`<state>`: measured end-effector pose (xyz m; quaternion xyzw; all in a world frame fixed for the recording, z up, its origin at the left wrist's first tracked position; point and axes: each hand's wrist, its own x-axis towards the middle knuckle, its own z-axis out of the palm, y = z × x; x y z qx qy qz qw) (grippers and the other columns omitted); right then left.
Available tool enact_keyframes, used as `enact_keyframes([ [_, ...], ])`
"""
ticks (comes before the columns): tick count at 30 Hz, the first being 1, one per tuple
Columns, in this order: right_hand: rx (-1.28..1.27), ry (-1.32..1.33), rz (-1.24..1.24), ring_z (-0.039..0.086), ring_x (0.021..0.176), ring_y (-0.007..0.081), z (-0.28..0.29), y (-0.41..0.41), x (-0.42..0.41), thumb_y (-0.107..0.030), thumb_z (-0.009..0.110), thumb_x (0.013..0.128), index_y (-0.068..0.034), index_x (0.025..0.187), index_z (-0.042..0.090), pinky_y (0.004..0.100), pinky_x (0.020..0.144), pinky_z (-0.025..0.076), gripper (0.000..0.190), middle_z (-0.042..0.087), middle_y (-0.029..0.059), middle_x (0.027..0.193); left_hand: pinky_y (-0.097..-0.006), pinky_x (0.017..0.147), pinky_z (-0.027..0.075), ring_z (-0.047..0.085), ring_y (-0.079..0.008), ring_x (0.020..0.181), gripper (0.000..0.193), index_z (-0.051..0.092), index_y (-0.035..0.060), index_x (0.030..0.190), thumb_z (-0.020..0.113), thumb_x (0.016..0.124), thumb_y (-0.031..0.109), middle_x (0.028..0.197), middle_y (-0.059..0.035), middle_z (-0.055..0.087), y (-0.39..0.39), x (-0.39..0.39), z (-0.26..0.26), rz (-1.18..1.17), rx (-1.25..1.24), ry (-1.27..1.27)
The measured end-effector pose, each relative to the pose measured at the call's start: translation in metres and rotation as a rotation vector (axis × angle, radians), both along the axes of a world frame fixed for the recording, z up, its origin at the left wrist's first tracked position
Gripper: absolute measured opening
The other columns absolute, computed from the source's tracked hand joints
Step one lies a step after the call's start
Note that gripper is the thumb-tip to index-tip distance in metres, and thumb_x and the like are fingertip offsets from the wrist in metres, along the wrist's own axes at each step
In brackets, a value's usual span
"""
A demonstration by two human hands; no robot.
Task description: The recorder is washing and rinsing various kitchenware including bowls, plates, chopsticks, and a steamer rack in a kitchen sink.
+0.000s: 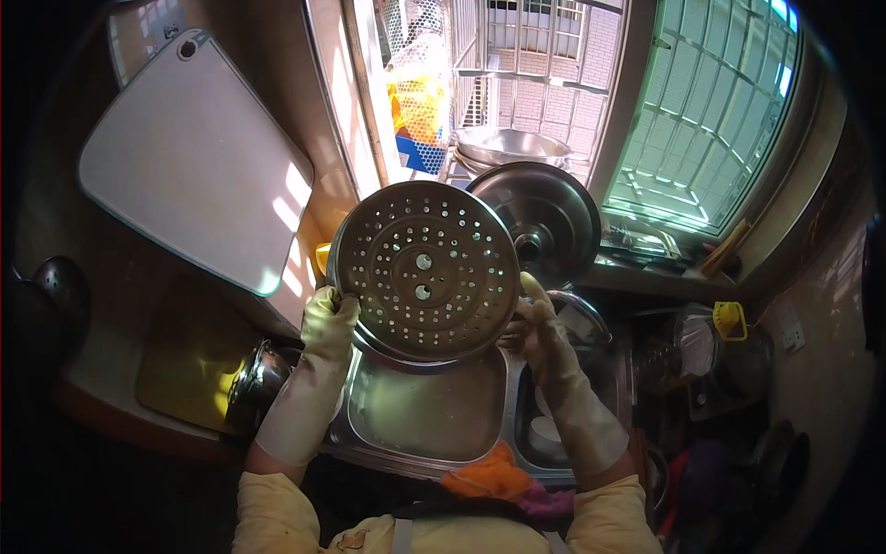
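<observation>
A round metal steamer tray (398, 294) with many drilled holes is tilted up before me, above the sink. My left hand (331, 311), in a pale rubber glove, grips its left rim. On the right side my gloved right hand (529, 322) holds the opposite edge, its fingers partly hidden. Below lies the left basin (426, 408) of a stainless steel sink, with cloudy liquid in it. Behind the tray, a metal pot lid (554, 201) leans by the window. The faucet (585, 311) shows just beyond my right hand.
A white cutting board (201, 159) leans at the left wall above a shiny metal pot (259, 381). White dishes (547, 435) sit in the right basin. An orange cloth (488, 474) hangs over the front edge. Metal bowls (512, 144) stand outside the window; a yellow-handled container (729, 322) is at right.
</observation>
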<state>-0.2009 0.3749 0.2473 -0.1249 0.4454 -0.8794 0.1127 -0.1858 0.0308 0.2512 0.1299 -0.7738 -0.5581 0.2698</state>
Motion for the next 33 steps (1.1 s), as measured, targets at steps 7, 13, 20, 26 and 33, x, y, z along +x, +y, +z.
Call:
enact_keyframes([
  [7, 0.366, 0.05, 0.166, 0.059, 0.118, 0.0203, 0.02, 0.014, 0.013, -0.05, 0.071, 0.09, -0.007, 0.158, 0.025, 0.0353, 0.093, 0.05, 0.093, 0.056, 0.0111, 0.138, -0.0313, 0.053, 0.041, 0.043, -0.0086, 0.057, 0.023, 0.051, 0.0057, 0.069, 0.068, 0.084, 0.013, 0.061, 0.0008, 0.05, 0.001, 0.013, 0.018, 0.033, -0.084, -0.038],
  [13, 0.369, -0.082, 0.007, 0.061, 0.114, 0.0173, 0.044, -0.006, 0.036, -0.029, 0.069, 0.097, -0.007, 0.142, 0.052, 0.0321, 0.098, 0.048, 0.053, 0.063, 0.008, 0.129, -0.0337, 0.055, 0.043, 0.046, -0.0126, 0.058, 0.029, 0.052, 0.0034, 0.067, 0.072, 0.083, 0.017, 0.062, -0.0041, 0.051, 0.027, 0.02, 0.047, 0.027, -0.231, -0.026],
  [20, -0.076, -0.285, -0.217, 0.066, 0.108, 0.0219, -0.061, -0.024, 0.019, -0.02, 0.072, 0.093, -0.002, 0.124, 0.062, 0.0341, 0.096, 0.052, 0.037, 0.069, 0.0081, 0.119, -0.0322, 0.062, 0.047, 0.056, -0.0125, 0.067, 0.026, 0.062, 0.0015, 0.069, 0.079, 0.085, 0.014, 0.073, -0.0048, 0.061, 0.049, 0.024, 0.048, -0.206, -0.093, 0.04],
  [26, 0.166, -0.225, -0.51, 0.069, 0.105, 0.024, -0.086, -0.034, 0.029, -0.018, 0.076, 0.08, 0.001, 0.122, 0.064, 0.0274, 0.09, 0.054, 0.047, 0.072, 0.0174, 0.106, -0.0237, 0.079, 0.051, 0.063, -0.0092, 0.082, 0.008, 0.071, 0.0029, 0.09, 0.075, 0.092, 0.009, 0.088, -0.0019, 0.07, 0.036, 0.028, 0.036, -0.232, 0.159, 0.182],
  [33, -0.141, -0.39, -0.423, 0.067, 0.108, 0.0237, -0.083, -0.067, 0.018, -0.021, 0.063, 0.095, -0.001, 0.126, 0.062, 0.0292, 0.09, 0.055, 0.036, 0.068, 0.0156, 0.118, -0.0247, 0.089, 0.05, 0.062, -0.0096, 0.097, 0.034, 0.057, 0.0006, 0.126, 0.069, 0.095, 0.006, 0.111, -0.0058, 0.067, 0.025, 0.049, 0.061, -0.282, 0.039, 0.468],
])
